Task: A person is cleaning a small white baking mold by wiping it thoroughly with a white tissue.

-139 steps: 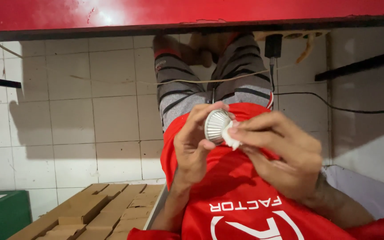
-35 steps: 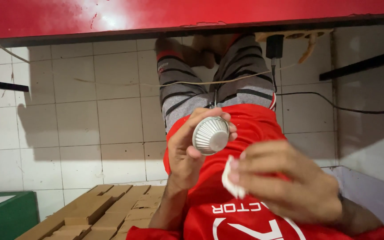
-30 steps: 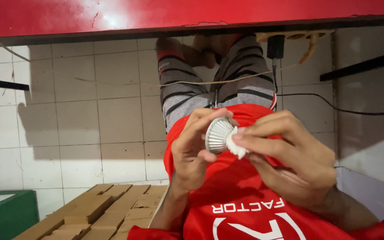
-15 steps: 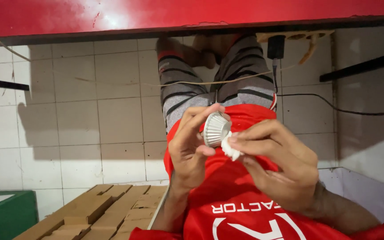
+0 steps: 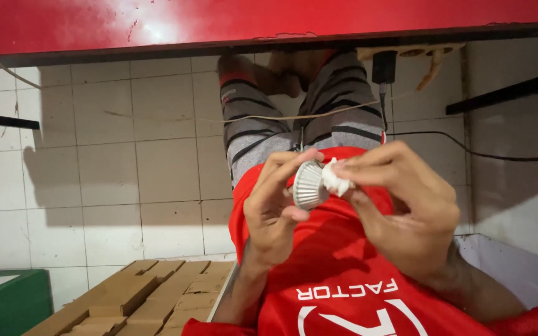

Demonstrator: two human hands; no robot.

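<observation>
White floor tiles (image 5: 94,162) lay beneath. Left hand (image 5: 275,211) gripped ribbed white lamp housing (image 5: 308,185) over red shirt (image 5: 337,274); right hand (image 5: 406,205) pinched small white cloth (image 5: 334,180) vs. its rim. Best w/ housing steady, light pressure.

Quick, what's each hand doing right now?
Left hand: closed around a ribbed white round part.
Right hand: fingers pinching a small white piece against that part.

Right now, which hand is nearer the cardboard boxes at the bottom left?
Left. The left hand, holding the ribbed white part, sits just above and right of the boxes. The right hand is farther right, pressing a white wad to that part.
</observation>
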